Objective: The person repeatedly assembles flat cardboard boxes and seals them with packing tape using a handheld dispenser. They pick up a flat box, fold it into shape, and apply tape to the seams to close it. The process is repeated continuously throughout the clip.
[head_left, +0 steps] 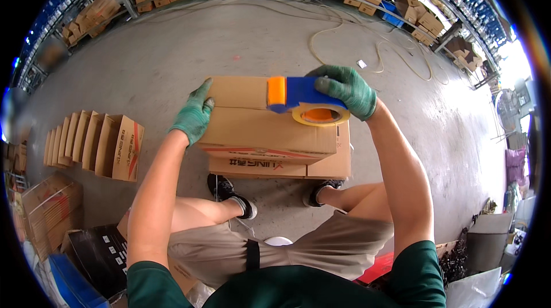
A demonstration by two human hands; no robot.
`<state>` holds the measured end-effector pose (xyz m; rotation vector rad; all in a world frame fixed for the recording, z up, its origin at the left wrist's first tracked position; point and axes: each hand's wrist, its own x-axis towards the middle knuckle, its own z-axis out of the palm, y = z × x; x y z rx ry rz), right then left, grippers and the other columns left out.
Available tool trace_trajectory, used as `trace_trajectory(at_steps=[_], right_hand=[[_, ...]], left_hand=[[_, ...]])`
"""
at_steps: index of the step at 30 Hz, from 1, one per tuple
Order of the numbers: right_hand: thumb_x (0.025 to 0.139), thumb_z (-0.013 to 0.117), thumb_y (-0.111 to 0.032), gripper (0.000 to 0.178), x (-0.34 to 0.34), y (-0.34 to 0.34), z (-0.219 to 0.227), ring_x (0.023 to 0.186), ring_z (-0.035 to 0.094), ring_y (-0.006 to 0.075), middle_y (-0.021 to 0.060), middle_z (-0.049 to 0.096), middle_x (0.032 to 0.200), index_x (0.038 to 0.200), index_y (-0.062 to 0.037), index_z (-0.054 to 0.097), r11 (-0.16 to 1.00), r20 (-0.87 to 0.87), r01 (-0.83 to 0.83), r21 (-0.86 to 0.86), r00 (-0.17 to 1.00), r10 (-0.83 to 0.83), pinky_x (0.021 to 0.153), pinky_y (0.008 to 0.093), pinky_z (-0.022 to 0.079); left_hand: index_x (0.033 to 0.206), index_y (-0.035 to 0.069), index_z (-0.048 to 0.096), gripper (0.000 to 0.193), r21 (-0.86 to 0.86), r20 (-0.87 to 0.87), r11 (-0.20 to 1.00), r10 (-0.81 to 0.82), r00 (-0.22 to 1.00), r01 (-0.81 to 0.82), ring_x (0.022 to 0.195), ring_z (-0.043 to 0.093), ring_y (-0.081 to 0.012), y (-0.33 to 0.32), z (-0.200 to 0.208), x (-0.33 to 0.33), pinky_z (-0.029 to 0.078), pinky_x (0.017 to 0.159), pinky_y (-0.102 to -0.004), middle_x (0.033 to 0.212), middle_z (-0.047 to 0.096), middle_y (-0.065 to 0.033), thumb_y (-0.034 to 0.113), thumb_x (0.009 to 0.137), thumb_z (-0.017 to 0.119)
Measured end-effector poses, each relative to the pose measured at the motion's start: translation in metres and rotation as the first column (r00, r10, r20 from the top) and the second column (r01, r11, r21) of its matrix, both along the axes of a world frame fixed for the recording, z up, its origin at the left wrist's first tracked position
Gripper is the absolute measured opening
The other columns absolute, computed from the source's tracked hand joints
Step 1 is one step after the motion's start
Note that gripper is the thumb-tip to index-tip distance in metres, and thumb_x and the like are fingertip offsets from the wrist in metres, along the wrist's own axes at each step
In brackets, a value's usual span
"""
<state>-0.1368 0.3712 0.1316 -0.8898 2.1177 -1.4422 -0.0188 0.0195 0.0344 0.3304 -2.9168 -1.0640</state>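
Note:
A brown cardboard box point(264, 131) lies in front of me, its top flaps closed along a seam. Under it is another flat cardboard piece or box point(330, 166). My left hand point(195, 114), in a green glove, grips the box's left side near the far corner, thumb on top and fingers partly hidden. In my right hand point(348, 91), also gloved in green, is a blue tape dispenser point(301, 91) with an orange front end and a roll of yellowish tape. It is over the right part of the box top; I cannot tell whether it touches the cardboard.
Several opened cardboard boxes point(97, 143) stand in a row on the floor at left. Flattened cardboard point(53, 210) and a black box point(97, 255) are at lower left. Across the floor, a hose point(380, 50) curls before racks of boxes. A fan point(507, 107) is at right.

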Motion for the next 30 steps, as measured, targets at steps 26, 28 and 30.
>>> trace_trajectory(at_steps=[26,28,30], right_hand=[[0.085,0.074,-0.055,0.059,-0.010,0.004,0.019,0.080,0.054,0.0114,0.0022,0.063,0.086,0.102,0.0013,0.069,0.937,0.062,-0.157,0.311,0.988,0.145,0.074,0.0293,0.048],[0.085,0.074,-0.054,0.058,-0.009,0.003,0.025,0.080,0.054,0.0117,0.0027,0.063,0.085,0.102,0.0018,0.069,0.912,0.031,-0.137,0.386,0.990,0.135,0.073,0.0298,0.048],[0.086,0.074,-0.052,0.057,-0.005,-0.010,0.029,0.079,0.054,0.0120,0.0033,0.063,0.084,0.103,0.0023,0.068,0.902,-0.008,-0.114,0.416,0.992,0.129,0.073,0.0303,0.048]], left_hand=[[0.101,0.003,0.060,0.036,0.370,-0.251,0.904,0.321,0.913,-0.216,0.075,0.063,-0.0202,0.110,0.016,0.001,0.052,0.070,-0.0387,0.084,0.062,-0.0107,0.036,0.107,0.045],[0.106,0.002,0.060,0.035,0.307,-0.270,0.888,0.427,0.863,-0.343,0.089,0.065,-0.0258,0.066,0.027,0.012,0.053,0.080,-0.0419,0.090,0.064,-0.0153,0.033,0.108,0.044],[0.115,0.002,0.057,0.033,0.483,-0.123,0.759,0.552,0.825,-0.436,0.092,0.066,-0.0267,-0.008,0.003,0.017,0.055,0.083,-0.0414,0.101,0.066,-0.0148,0.031,0.108,0.042]])
